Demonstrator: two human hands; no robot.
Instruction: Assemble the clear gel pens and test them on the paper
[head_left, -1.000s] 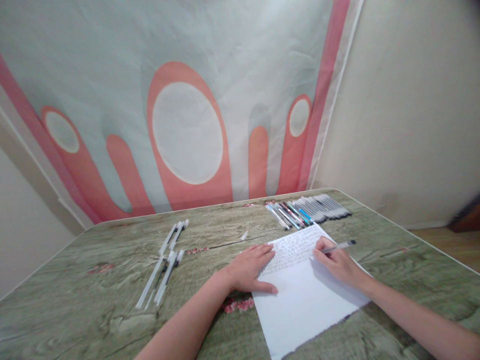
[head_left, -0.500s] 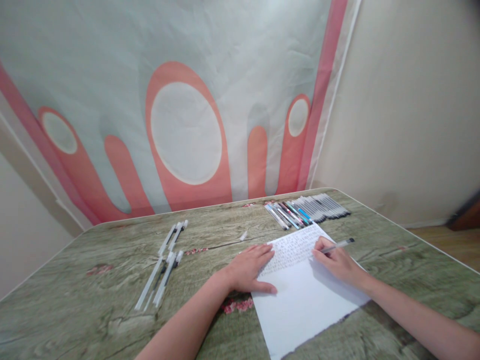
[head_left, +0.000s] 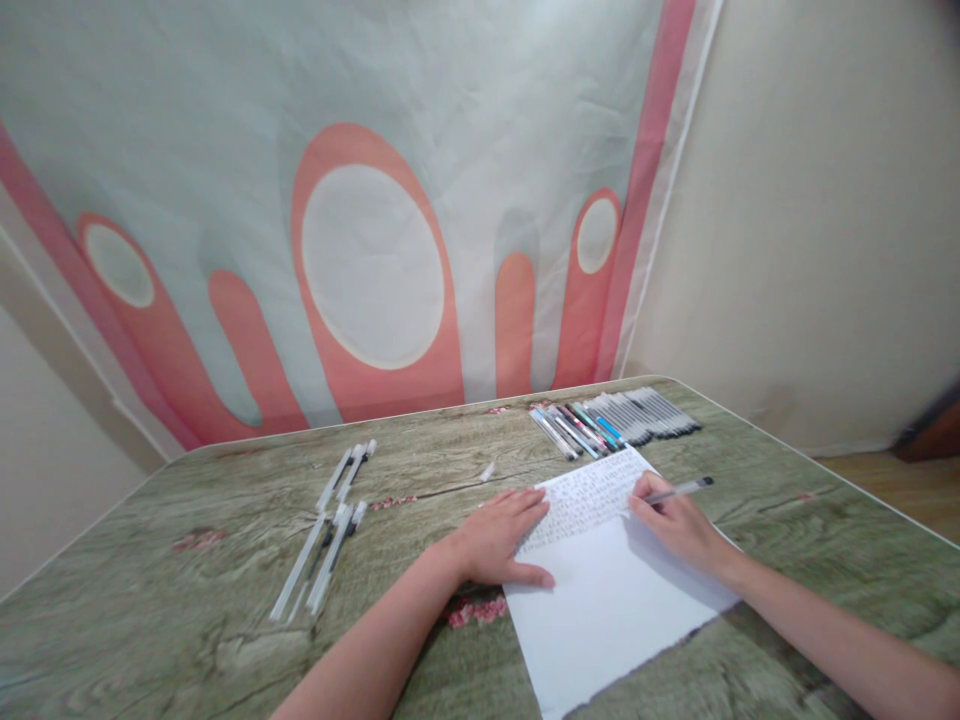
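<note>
At the left of the counter (head_left: 187,650), which has a wood pattern, several whitish pens lie in two groups: the nearer group (head_left: 298,567) and, just behind it, the farther group (head_left: 334,480). Further to the right lies a small white piece (head_left: 487,471), alone, a little beyond the left hand (head_left: 499,535). This hand is laid flat, with the thumb spread wide from the fingers, and it rests over the left edge of the paper (head_left: 600,610). Just beyond the top edge of the paper are coloured pens (head_left: 577,430), side by side, and next to them continues a row of clear pens (head_left: 646,415) with dark ends. The paper has small handwriting on its upper part, while its lower part is blank. On its right side, the right hand (head_left: 671,520) holds a clear pen (head_left: 679,491) in closed fingers, the dark end pointing up to the right; whether the tip touches the paper, one cannot tell.
</note>
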